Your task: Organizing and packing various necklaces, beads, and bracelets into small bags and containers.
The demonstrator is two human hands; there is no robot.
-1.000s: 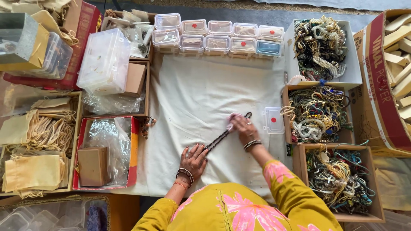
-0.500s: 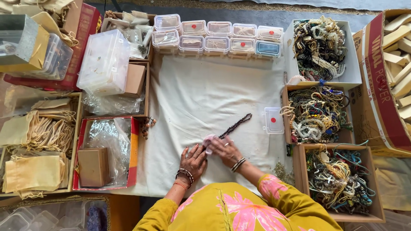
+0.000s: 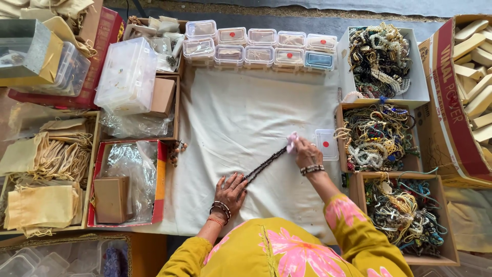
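Note:
A long dark beaded necklace (image 3: pixel 265 164) lies stretched in a slant across the white cloth (image 3: pixel 241 118). My left hand (image 3: pixel 230 189) rests flat on its lower end, fingers spread. At the upper end, my right hand (image 3: pixel 306 152) is closed on a small pink cloth (image 3: pixel 292 142) that sits against the beads. A small clear plastic box (image 3: pixel 326 144) with a red dot lies just right of my right hand.
Rows of small clear lidded boxes (image 3: pixel 259 46) line the cloth's far edge. Three boxes of tangled bead jewellery (image 3: pixel 379 61) stand at the right. Cardboard boxes, plastic bags and yellow pouches (image 3: pixel 46 159) crowd the left. A box of wooden pieces (image 3: pixel 479 77) is far right.
My right hand slid from the necklace's upper end down toward my left hand, then back up to the upper end with the pink cloth. My left hand stayed on the lower end.

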